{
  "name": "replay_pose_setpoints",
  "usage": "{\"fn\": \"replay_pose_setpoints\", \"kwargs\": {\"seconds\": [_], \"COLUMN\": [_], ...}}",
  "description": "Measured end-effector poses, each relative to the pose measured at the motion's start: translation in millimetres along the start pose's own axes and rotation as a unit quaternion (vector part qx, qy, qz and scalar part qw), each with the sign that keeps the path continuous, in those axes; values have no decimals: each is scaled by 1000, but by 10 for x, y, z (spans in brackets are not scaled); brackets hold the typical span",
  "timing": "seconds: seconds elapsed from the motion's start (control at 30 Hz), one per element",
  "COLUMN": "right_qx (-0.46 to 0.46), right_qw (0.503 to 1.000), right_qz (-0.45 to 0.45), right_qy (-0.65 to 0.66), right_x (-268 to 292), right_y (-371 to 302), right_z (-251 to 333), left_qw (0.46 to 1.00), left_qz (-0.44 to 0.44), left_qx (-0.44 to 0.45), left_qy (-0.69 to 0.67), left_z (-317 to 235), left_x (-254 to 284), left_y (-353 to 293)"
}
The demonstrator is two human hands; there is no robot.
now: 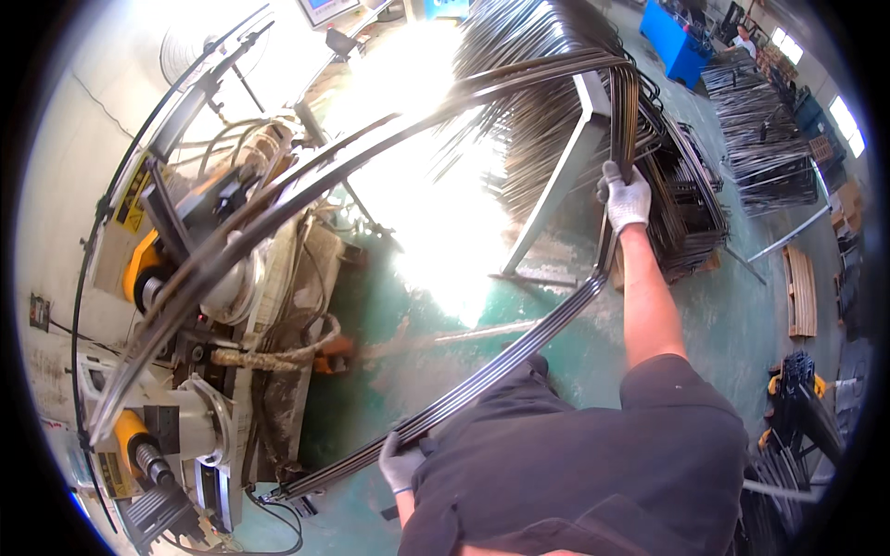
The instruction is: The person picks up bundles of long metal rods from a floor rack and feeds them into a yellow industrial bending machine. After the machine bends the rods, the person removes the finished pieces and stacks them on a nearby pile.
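Note:
A bundle of long dark metal rods (pixel 519 350), bent into a wide U, stretches across the view in front of my body. My right hand (pixel 627 199), in a white work glove, is closed round the short middle side of the bundle, below its upper bend. Lower down at the left, my gloved left hand (pixel 400 461) grips the lower leg of the rods near my waist; its fingers are partly hidden. The upper leg passes over the machine at the left, its end near the yellow-and-grey parts. Further along, the lower leg's end lies close to the machine's base.
A machine (pixel 209 435) with yellow parts, cables and springs stands at the left. Ahead, a grey metal stand (pixel 561 185) bears a large pile of bent rods (pixel 547 111). More rods (pixel 769 139), a blue cabinet (pixel 674 42) and a wooden pallet (pixel 799 292) are at the right. A person (pixel 743 42) is far off.

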State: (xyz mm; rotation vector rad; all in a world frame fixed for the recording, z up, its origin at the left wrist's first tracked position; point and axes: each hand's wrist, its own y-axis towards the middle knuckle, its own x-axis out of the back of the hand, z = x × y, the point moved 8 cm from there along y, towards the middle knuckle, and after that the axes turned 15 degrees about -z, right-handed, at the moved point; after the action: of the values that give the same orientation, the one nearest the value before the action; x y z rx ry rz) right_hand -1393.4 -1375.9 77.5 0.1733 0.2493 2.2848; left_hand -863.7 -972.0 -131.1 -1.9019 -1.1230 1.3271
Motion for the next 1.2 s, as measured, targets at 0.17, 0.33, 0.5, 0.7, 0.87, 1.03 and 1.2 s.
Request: {"fn": "replay_pose_setpoints", "kwargs": {"seconds": [0.17,0.33,0.5,0.7,0.87,1.03,1.2], "right_qx": [117,160,239,393,395,198,381], "right_qw": [957,869,793,680,815,691,486], "right_qz": [-29,-46,3,7,131,488,724], "right_qy": [-263,-466,-561,-619,-403,-495,-306], "right_x": [-62,-443,-970,-1139,-1214,-424,-516], "right_y": [1762,2876,3846,4161,1834,-1996,-5298], "right_z": [-394,-1135,-724,-917,-2133,-3508,-2020], "left_qw": [975,974,958,922,916,917,875], "left_qz": [-37,-58,-133,-176,-218,-294,-375], "left_qx": [28,-82,-116,-146,-215,-230,-307], "left_qy": [217,202,225,311,260,143,2], "left_z": [1032,953,955,1141,1139,920,920], "left_x": [-954,-1934,-1790,-1505,-509,960,2919], "left_y": [150,60,143,-93,-670,-1219,-2064]}}
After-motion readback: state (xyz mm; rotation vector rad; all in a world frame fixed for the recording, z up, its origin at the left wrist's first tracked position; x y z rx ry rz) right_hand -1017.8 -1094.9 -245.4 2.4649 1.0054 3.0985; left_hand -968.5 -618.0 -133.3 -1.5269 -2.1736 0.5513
